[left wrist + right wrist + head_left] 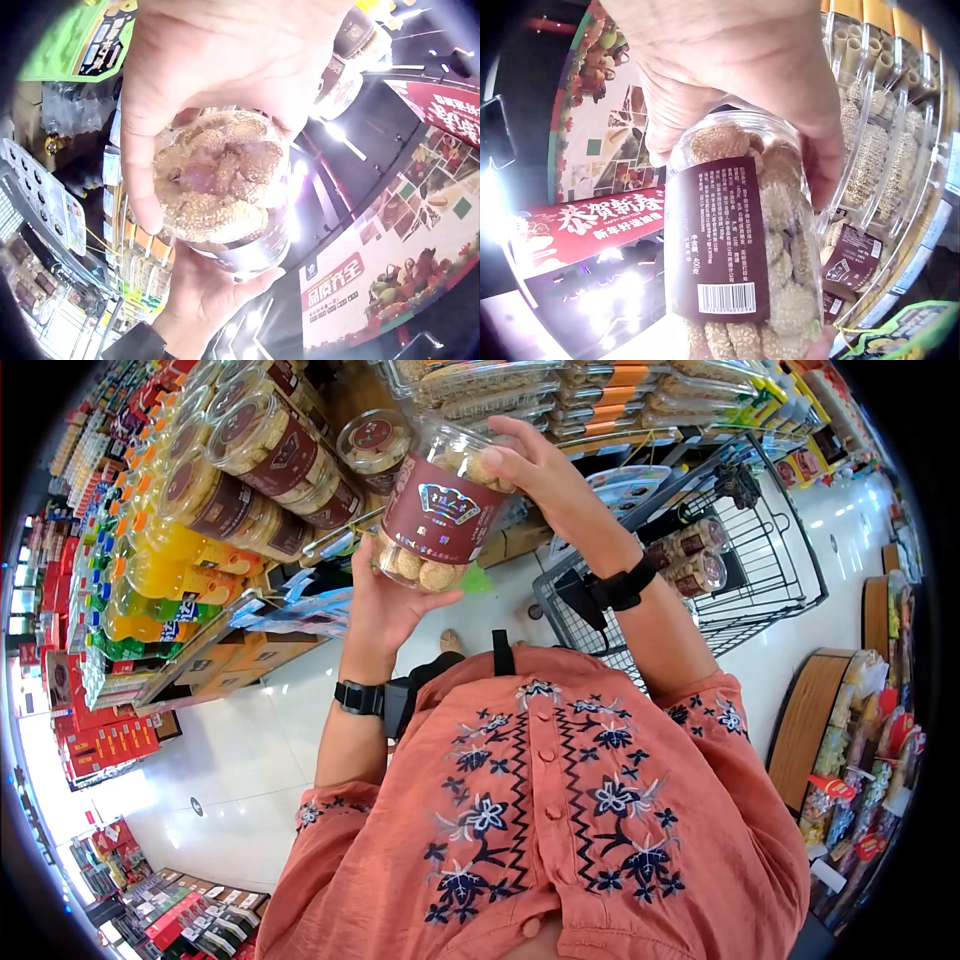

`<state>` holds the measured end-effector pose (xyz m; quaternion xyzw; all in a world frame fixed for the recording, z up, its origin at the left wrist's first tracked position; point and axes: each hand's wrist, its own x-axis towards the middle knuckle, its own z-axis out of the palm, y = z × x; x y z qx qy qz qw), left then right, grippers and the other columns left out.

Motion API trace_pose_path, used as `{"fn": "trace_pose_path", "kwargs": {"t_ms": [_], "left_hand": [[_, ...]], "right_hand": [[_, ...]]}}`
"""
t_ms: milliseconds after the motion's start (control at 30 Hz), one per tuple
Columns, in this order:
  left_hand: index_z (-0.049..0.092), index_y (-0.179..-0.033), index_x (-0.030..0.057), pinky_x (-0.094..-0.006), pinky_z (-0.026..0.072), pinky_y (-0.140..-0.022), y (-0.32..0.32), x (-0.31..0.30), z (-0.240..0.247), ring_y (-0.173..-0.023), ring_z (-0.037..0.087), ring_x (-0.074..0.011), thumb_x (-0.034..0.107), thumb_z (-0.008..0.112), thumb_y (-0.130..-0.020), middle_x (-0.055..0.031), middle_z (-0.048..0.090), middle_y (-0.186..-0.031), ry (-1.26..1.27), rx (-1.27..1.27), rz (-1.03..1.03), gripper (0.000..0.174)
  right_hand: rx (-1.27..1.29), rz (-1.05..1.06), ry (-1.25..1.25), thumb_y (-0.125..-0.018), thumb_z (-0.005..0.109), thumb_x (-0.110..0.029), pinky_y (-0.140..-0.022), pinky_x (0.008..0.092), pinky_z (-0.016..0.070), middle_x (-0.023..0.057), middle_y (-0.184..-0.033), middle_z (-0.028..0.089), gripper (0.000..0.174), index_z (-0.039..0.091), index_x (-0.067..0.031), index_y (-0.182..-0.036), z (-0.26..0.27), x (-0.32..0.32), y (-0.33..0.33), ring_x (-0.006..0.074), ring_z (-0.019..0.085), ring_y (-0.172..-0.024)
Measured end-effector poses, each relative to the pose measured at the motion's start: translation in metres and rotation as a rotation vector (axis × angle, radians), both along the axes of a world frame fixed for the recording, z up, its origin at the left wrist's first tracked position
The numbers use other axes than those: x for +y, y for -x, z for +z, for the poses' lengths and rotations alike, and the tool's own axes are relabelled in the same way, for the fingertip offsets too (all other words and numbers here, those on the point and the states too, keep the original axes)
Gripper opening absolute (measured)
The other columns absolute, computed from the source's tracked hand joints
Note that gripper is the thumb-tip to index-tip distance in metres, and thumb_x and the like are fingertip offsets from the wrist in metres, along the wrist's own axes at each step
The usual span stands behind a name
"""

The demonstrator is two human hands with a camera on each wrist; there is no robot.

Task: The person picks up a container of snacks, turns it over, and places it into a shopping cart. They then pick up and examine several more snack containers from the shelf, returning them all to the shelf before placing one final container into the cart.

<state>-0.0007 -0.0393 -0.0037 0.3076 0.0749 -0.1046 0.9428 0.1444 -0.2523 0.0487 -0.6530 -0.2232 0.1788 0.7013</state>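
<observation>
A clear plastic jar (440, 520) of round sesame-coated pastries is held up in front of the chest, tilted, its maroon label facing the head camera. My left hand (385, 605) grips it around the base, thumb and fingers on opposite sides. At the lid end, my right hand (560, 485) holds the jar with thumb and fingers spread around it. The left wrist view looks at the jar's bottom (217, 176), pastries showing through. In the right wrist view, the back label (716, 240) with small print and a barcode faces the camera.
Similar jars (270, 450) are stacked on the display at left, above orange drink bottles (165, 550). Clear boxes of pastries (600, 400) line the shelf ahead. A shopping cart (770, 570) with more jars (690, 555) inside stands at right, near a wooden-sided bin (815, 720).
</observation>
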Motion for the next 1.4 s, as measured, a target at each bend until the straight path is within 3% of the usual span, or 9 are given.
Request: {"fn": "trace_pose_path", "kwargs": {"t_ms": [67, 200, 300, 500, 700, 967, 1067, 1300, 1400], "left_hand": [[0.036, -0.156, 0.0112, -0.0601, 0.0557, -0.098, -0.001, -0.005, -0.002, -0.135, 0.054, -0.0405, 0.068, 0.035, -0.103, -0.0187, 0.049, -0.152, 0.006, -0.015, -0.018, 0.078], [0.035, -0.157, 0.0121, -0.0625, 0.0510, -0.104, -0.003, -0.014, -0.008, -0.135, 0.052, -0.0465, 0.068, 0.034, -0.104, -0.0205, 0.048, -0.153, 0.103, -0.032, -0.006, 0.077], [0.035, -0.157, 0.0119, -0.0639, 0.0490, -0.105, -0.003, -0.018, -0.003, -0.134, 0.051, -0.0507, 0.066, 0.032, -0.104, -0.0217, 0.047, -0.153, 0.150, -0.037, 0.008, 0.075], [0.037, -0.155, 0.0100, -0.0635, 0.0491, -0.105, -0.004, -0.015, -0.006, -0.133, 0.052, -0.0517, 0.063, 0.030, -0.105, -0.0226, 0.049, -0.151, 0.181, -0.045, 0.061, 0.074], [0.038, -0.153, 0.0079, -0.0607, 0.0511, -0.105, -0.002, -0.011, 0.000, -0.131, 0.053, -0.0511, 0.064, 0.031, -0.104, -0.0227, 0.051, -0.148, 0.163, -0.073, 0.101, 0.075], [0.036, -0.155, 0.0078, -0.0582, 0.0516, -0.106, 0.004, -0.002, 0.019, -0.132, 0.053, -0.0508, 0.065, 0.035, -0.103, -0.0224, 0.050, -0.150, 0.179, -0.137, 0.110, 0.077], [0.030, -0.158, 0.0057, -0.0588, 0.0549, -0.102, 0.004, 0.001, 0.022, -0.139, 0.039, -0.0591, 0.067, 0.038, -0.102, -0.0286, 0.039, -0.156, 0.171, -0.138, 0.142, 0.084], [0.027, -0.159, 0.0059, -0.0606, 0.0538, -0.103, 0.002, 0.008, 0.023, -0.140, 0.035, -0.0617, 0.069, 0.043, -0.100, -0.0306, 0.036, -0.157, 0.203, -0.168, 0.118, 0.088], [0.027, -0.159, 0.0057, -0.0610, 0.0536, -0.103, 0.000, 0.011, 0.020, -0.140, 0.034, -0.0621, 0.068, 0.044, -0.100, -0.0308, 0.035, -0.157, 0.261, -0.175, 0.091, 0.088]], "right_hand": [[-0.035, -0.004, 0.028, -0.079, 0.080, -0.063, -0.106, 0.0388, 0.0444, 0.0263, -0.133, 0.057, 0.114, 0.032, 0.0078, -0.154, 0.000, 0.004, -0.003, 0.0297, 0.058, -0.126], [-0.145, 0.001, 0.097, -0.074, 0.082, -0.067, -0.105, 0.0403, 0.0465, 0.0287, -0.133, 0.058, 0.119, 0.034, 0.0080, -0.153, 0.012, 0.020, -0.005, 0.0324, 0.059, -0.126], [-0.222, 0.016, 0.119, -0.084, 0.077, -0.059, -0.103, 0.0358, 0.0461, 0.0213, -0.127, 0.062, 0.100, 0.040, 0.0028, -0.153, 0.009, 0.033, -0.011, 0.0248, 0.059, -0.121], [-0.135, 0.079, 0.103, -0.083, 0.078, -0.060, -0.100, 0.0368, 0.0485, 0.0217, -0.127, 0.061, 0.104, 0.036, 0.0041, -0.154, 0.011, 0.052, -0.014, 0.0270, 0.061, -0.119], [-0.141, 0.094, 0.054, -0.072, 0.084, -0.067, -0.101, 0.0375, 0.0501, 0.0282, -0.130, 0.058, 0.123, 0.035, 0.0124, -0.151, 0.010, 0.069, -0.018, 0.0330, 0.059, -0.125], [-0.072, 0.147, -0.064, -0.074, 0.085, -0.065, -0.104, 0.0346, 0.0471, 0.0246, -0.134, 0.055, 0.116, 0.039, 0.0125, -0.147, 0.032, 0.083, -0.013, 0.0282, 0.057, -0.125], [-0.106, 0.152, -0.099, -0.074, 0.086, -0.063, -0.104, 0.0341, 0.0475, 0.0235, -0.132, 0.056, 0.114, 0.039, 0.0123, -0.147, 0.032, 0.088, -0.018, 0.0268, 0.058, -0.123], [-0.111, 0.182, -0.076, -0.075, 0.086, -0.060, -0.104, 0.0345, 0.0473, 0.0242, -0.130, 0.059, 0.113, 0.038, 0.0119, -0.148, 0.048, 0.087, -0.012, 0.0266, 0.059, -0.122], [-0.158, 0.173, -0.040, -0.087, 0.079, -0.052, -0.101, 0.0338, 0.0489, 0.0139, -0.128, 0.061, 0.090, 0.042, 0.0020, -0.149, 0.041, 0.088, -0.017, 0.0195, 0.060, -0.119]]}}
